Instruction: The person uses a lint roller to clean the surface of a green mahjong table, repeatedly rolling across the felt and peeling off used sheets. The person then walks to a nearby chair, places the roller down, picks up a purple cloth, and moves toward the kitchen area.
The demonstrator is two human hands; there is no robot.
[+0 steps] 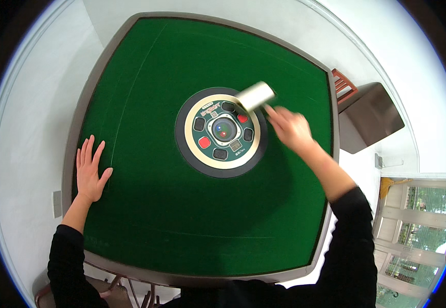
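Observation:
My left hand [90,173] lies flat with spread fingers on the green felt at the left side of a mahjong table [161,204]. In my right hand [290,127] is the handle of a pale cylindrical roller [255,97], blurred, perhaps a lint roller. Its head is over the upper right edge of the round centre console [223,133]; whether it touches cannot be told. Under a clear dome [224,129] in the console lie dice. Red and black buttons ring the dome. Faint pale lines mark the felt.
A raised grey-brown rim [67,154] borders the felt. Beyond the right edge stand a dark brown surface [375,115] and a reddish wooden chair [344,85]. Chairs [107,287] stand by the near left edge. White walls rise on the left and far sides; a windowed door [415,231] is at lower right.

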